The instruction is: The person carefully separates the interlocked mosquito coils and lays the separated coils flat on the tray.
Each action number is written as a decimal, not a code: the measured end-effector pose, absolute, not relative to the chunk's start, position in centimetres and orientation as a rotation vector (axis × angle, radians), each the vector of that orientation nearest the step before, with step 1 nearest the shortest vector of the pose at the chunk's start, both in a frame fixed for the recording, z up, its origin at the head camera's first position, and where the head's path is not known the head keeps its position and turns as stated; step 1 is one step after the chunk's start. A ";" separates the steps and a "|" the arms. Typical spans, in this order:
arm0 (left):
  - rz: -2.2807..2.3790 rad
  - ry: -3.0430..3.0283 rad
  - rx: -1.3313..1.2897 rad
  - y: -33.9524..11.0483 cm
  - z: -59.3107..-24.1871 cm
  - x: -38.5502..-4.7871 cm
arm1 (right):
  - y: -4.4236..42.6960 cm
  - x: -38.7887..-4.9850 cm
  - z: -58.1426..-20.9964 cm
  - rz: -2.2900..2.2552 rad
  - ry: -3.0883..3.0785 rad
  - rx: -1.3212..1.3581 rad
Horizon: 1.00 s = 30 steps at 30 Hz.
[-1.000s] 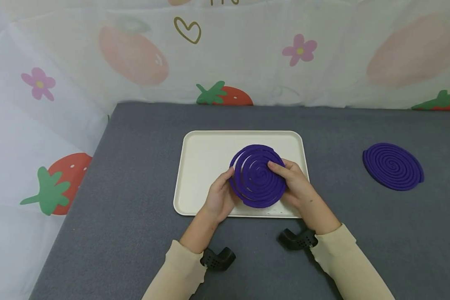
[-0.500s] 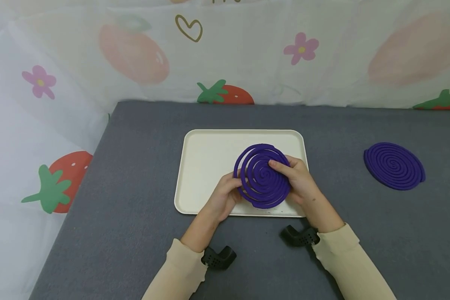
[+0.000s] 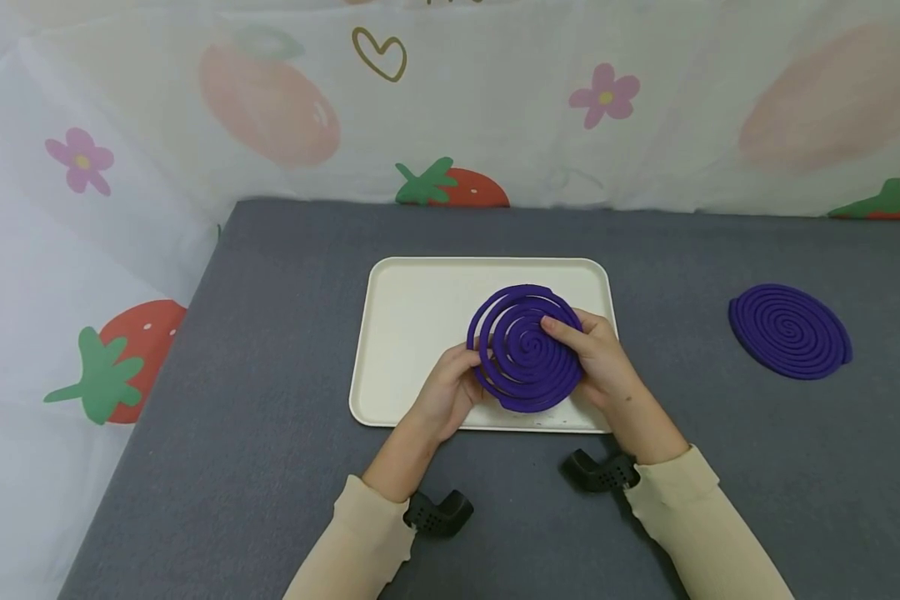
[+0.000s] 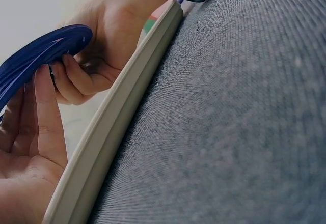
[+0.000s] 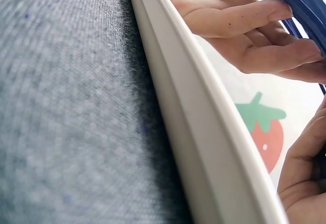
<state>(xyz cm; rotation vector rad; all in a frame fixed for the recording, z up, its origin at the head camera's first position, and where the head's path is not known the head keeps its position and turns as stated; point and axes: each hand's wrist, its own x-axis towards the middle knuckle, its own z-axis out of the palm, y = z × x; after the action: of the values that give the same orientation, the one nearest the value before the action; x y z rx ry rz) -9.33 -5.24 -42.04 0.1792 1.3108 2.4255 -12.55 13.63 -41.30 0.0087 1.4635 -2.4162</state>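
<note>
Above the tray, both hands hold a purple spiral mosquito coil (image 3: 531, 358), tilted toward the head camera. My left hand (image 3: 448, 390) grips its left rim, with the thumb lying at the outer rings. My right hand (image 3: 603, 362) pinches the right side, thumb on the upper face and the other fingers behind. Gaps show between the rings on the left, while the right side is packed closely. In the left wrist view the coil (image 4: 46, 51) appears edge-on above the fingertips. Part of the left hand's fingers is hidden behind the coil in the head view.
Under the hands lies a cream rectangular tray (image 3: 412, 333) with a few dark specks near its front edge. A second purple mosquito coil (image 3: 791, 332) lies flat on the grey tablecloth (image 3: 255, 375) to the right. A printed curtain (image 3: 495, 100) hangs behind the table.
The coil and both hands have shifted slightly right. My left thumb has moved inward from the rim onto the outer rings, and the gaps on the left have widened.
</note>
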 end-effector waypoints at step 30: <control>2.414 1.506 0.100 -5.1 -42.8 -9.6 | 14.2 -12.9 -40.9 -2.384 1.631 -0.055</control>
<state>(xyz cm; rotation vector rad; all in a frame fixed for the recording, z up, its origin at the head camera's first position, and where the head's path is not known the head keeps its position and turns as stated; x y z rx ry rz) -9.55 -5.13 -42.75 0.1000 1.5063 2.4142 -12.94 14.18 -40.91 -0.0551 1.6305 -2.3837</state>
